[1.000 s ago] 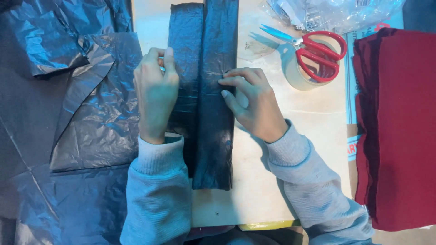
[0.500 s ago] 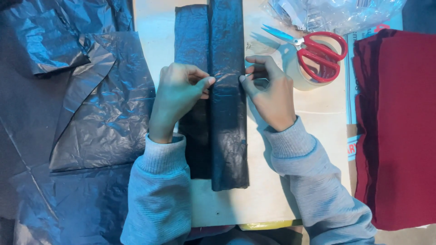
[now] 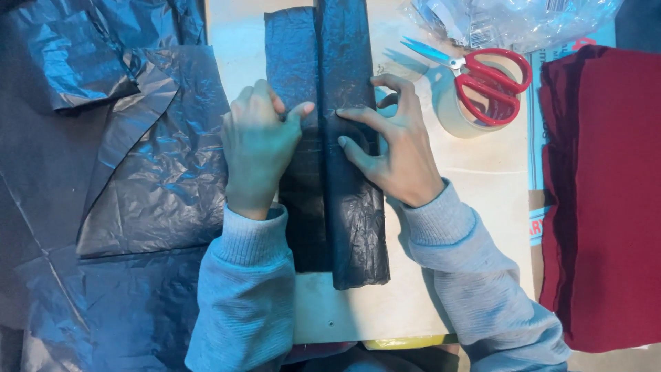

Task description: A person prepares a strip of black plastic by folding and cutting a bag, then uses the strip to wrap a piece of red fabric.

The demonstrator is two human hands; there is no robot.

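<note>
A long black plastic-wrapped bundle (image 3: 348, 227) lies lengthwise on a pale board (image 3: 475, 207). Its wrap overlaps along a seam down the middle. My left hand (image 3: 256, 148) rests on the bundle's left half, thumb pressed to the seam. My right hand (image 3: 392, 141) lies flat on the right flap, fingers spread and pointing left toward the seam. Both hands press the plastic down; neither grips anything. Grey sleeves cover both forearms.
Red-handled scissors (image 3: 485, 79) lie across a roll of tape (image 3: 458, 114) at the upper right. Crumpled clear plastic (image 3: 509, 21) sits behind them. A stack of dark red cloth (image 3: 602, 193) fills the right side. Loose black plastic sheets (image 3: 110, 172) cover the left.
Both hands have shifted along the bundle's seam. The right hand, earlier at the bundle's right edge pulling the flap, now lies flat on top. The left hand stays on the seam.
</note>
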